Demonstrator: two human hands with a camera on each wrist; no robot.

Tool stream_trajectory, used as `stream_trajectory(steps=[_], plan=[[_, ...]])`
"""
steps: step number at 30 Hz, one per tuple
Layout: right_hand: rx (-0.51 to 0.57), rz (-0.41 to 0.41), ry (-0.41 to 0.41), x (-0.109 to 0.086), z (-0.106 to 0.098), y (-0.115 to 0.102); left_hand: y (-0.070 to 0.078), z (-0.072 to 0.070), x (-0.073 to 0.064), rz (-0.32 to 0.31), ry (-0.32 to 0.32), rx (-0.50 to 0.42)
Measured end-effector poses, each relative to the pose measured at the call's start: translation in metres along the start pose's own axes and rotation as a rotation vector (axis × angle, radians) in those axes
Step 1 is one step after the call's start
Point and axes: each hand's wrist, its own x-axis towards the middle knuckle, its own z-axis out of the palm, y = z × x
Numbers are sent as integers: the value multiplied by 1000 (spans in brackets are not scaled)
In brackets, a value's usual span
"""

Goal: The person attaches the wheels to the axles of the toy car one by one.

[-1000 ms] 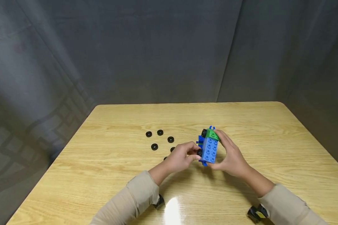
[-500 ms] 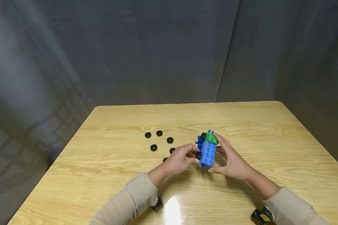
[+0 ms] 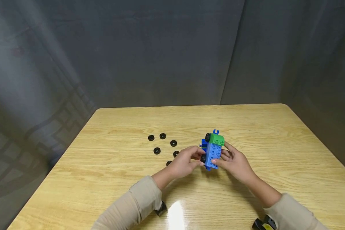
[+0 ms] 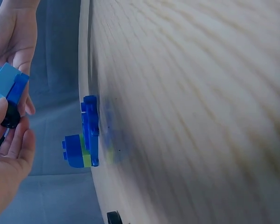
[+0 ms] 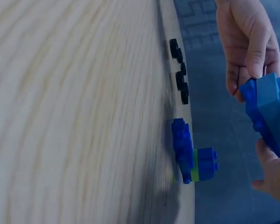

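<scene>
A toy car point(image 3: 214, 150) of blue studded brick with a green end and a blue hook is held above the table, tilted. My left hand point(image 3: 184, 162) pinches the black wheel point(image 3: 203, 158) on its near left side. A second black wheel point(image 3: 208, 137) shows by the green part. My right hand point(image 3: 238, 164) grips the car from the right, thumb on the studded top and fingers along the far side. The right wrist view shows the car's blue base point(image 5: 253, 103). Behind the car stands a dark blue toy piece point(image 4: 89, 133) with a lime layer and a blue brick.
Several loose black wheels point(image 3: 157, 150) lie on the wooden table point(image 3: 118, 127), left of my hands. A black device point(image 3: 160, 208) sits under the left sleeve, another black device point(image 3: 263, 224) under the right. A grey curtain point(image 3: 161, 57) hangs behind the table.
My right hand has shifted its grip: the thumb came off the car's near end and now lies on its top. The car has turned slightly. My left hand stays at the wheel.
</scene>
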Motion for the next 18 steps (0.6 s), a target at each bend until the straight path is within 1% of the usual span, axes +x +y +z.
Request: stream_trajectory(steps=[5, 10, 15, 18], plan=[[6, 8, 16, 2, 4, -2, 1, -4, 2, 18, 21, 7], [57, 51, 0, 6, 9, -5, 2, -10, 4, 19, 40, 1], [173, 34, -9, 10, 13, -8, 1, -15, 4, -15, 48, -67], [209, 36, 5, 10, 14, -8, 0, -19, 3, -29, 60, -103]])
